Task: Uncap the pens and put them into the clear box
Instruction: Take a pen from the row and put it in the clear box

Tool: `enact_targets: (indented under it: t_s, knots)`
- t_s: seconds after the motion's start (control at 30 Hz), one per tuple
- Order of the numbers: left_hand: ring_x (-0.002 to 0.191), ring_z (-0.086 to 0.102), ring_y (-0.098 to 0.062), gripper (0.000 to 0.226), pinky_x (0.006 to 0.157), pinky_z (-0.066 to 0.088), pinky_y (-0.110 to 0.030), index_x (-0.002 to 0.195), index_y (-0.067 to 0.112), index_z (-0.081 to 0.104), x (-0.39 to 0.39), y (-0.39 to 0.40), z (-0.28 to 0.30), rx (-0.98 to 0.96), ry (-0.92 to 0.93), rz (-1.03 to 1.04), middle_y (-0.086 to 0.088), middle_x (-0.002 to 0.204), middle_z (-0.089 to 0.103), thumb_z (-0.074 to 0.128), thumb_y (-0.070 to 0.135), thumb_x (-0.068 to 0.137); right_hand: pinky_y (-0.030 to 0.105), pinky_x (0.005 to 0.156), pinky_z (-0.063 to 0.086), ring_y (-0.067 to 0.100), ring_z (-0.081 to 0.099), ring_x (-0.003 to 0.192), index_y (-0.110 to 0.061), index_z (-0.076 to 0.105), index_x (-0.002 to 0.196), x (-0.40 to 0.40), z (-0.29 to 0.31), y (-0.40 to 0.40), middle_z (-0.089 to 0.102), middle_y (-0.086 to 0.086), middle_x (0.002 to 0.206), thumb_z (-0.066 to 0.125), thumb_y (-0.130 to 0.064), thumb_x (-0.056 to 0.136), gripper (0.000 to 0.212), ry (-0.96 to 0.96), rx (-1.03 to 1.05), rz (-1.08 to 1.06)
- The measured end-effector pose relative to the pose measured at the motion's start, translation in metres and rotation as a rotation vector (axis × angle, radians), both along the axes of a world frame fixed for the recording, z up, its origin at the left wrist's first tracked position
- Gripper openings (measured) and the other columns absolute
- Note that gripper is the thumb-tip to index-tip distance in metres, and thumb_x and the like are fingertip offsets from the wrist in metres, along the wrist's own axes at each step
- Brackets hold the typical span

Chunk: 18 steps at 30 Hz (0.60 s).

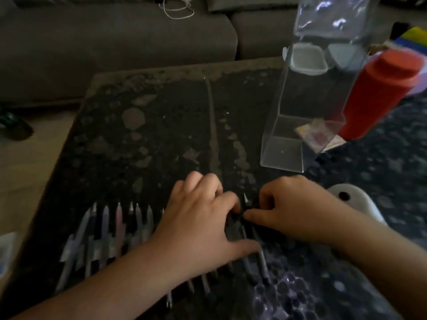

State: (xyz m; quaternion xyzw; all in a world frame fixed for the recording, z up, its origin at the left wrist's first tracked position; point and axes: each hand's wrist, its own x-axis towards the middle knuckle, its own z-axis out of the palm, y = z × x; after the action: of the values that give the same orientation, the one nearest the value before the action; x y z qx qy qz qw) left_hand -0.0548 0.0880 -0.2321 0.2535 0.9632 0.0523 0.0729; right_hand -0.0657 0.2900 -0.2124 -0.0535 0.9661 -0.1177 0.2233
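A row of several pens lies side by side on the dark stone table, tips pointing away from me. My left hand lies over the right part of the row, fingers curled down onto the pens. My right hand pinches a dark pen whose bare tip points up between the two hands. The tall clear box stands at the table's right edge, open at the top. The frame is dim and blurred, so the left hand's hold is unclear.
A red bottle stands right behind the clear box. A white object sits to the right of my right hand. A grey sofa with a white cord runs along the far side.
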Motion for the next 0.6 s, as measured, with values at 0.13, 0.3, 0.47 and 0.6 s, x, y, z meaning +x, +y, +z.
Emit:
enact_targets:
  t_s: [0.13,0.3,0.47,0.6]
  knots:
    - [0.109,0.029,-0.014,0.066,0.090,0.029,-0.035,0.108,0.045,0.064,0.010,0.009,-0.001,-0.007,0.038,-0.023,0.013,0.104,0.032,0.045,0.095,0.069,0.027,0.062,0.050,0.006,0.063,0.071,-0.030,0.069,0.075,0.009,0.000,0.002,0.066,-0.010,0.076,0.066,-0.060,0.087,0.032,0.002,-0.045,-0.053]
    - [0.113,0.036,-0.017,0.043,0.087,0.030,-0.036,0.105,0.039,0.073,0.023,0.018,0.007,0.006,0.055,-0.007,0.014,0.103,0.040,0.061,0.075,0.086,0.029,0.052,0.041,0.014,0.062,0.066,-0.020,0.063,0.066,0.022,-0.003,-0.004,0.064,-0.003,0.070,0.070,-0.060,0.081,0.043,0.006,-0.080,-0.130]
    - [0.112,0.046,-0.015,0.029,0.090,0.037,-0.038,0.092,0.040,0.069,0.036,0.010,0.023,0.064,0.124,0.099,0.017,0.101,0.061,0.064,0.068,0.087,0.032,0.063,0.049,0.018,0.061,0.074,-0.021,0.059,0.074,0.034,-0.009,-0.011,0.063,0.000,0.081,0.068,-0.053,0.085,0.035,0.088,-0.128,-0.152]
    - [0.103,0.060,-0.007,0.018,0.093,0.049,-0.036,0.093,0.036,0.068,0.055,-0.014,0.042,0.237,-0.041,0.203,0.017,0.096,0.066,0.074,0.053,0.090,0.034,0.070,0.045,0.017,0.058,0.080,-0.020,0.061,0.083,0.046,-0.009,-0.009,0.060,0.001,0.089,0.057,-0.041,0.099,0.027,0.059,-0.167,-0.127]
